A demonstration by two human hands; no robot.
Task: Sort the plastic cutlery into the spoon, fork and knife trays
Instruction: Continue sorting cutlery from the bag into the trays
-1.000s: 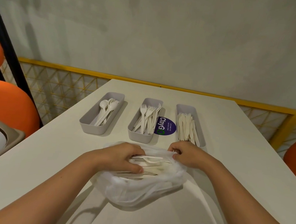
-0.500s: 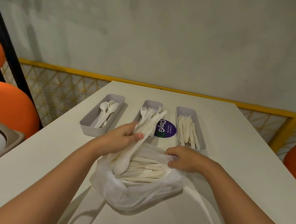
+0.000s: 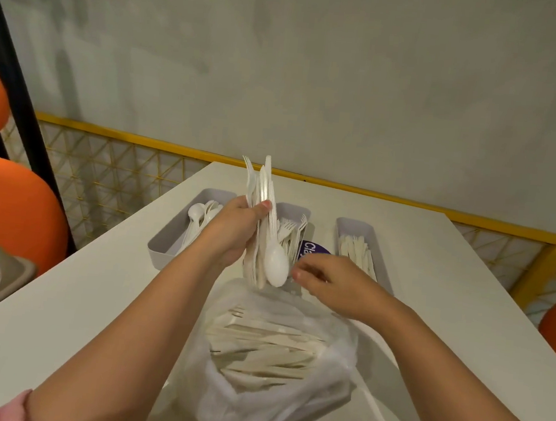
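Since 0.5 s before, the left hand (image 3: 234, 230) had lifted its bundle of white plastic cutlery (image 3: 265, 188) clear of the translucent white plastic bag (image 3: 250, 408) and turned it nearly upright. The right hand (image 3: 327, 283) had let go of the bag's rim and risen toward the bundle.

The left hand's grip was closed round the middle of the bundle, with the thumb across the front. Fork tines and handle ends stood above the fist. The bowl of 1 white plastic spoon (image 3: 275, 264) hung below it, over the far side of the bag.

The right hand's grip held nothing. Its fingers were loosely bent, with the tips just beside the spoon bowl; whether they touched it could not be told.

The bag lay open toward the near edge of the white tabletop (image 3: 84, 300), with a heap of loose white cutlery (image 3: 263, 348) inside. Beyond it, toward the far edge, 3 long grey plastic trays lay side by side:
- the spoon tray (image 3: 170, 234) on the left;
- the fork tray (image 3: 295, 208) in the middle, partly hidden behind the bundle;
- the knife tray (image 3: 353, 223) on the right.

A round purple sticker (image 3: 312, 249) lay on the tabletop between the fork and knife trays, partly covered by the right hand. A rounded orange seat (image 3: 8, 211) stood off the left edge, and a yellow mesh railing (image 3: 121, 168) ran behind the far edge.
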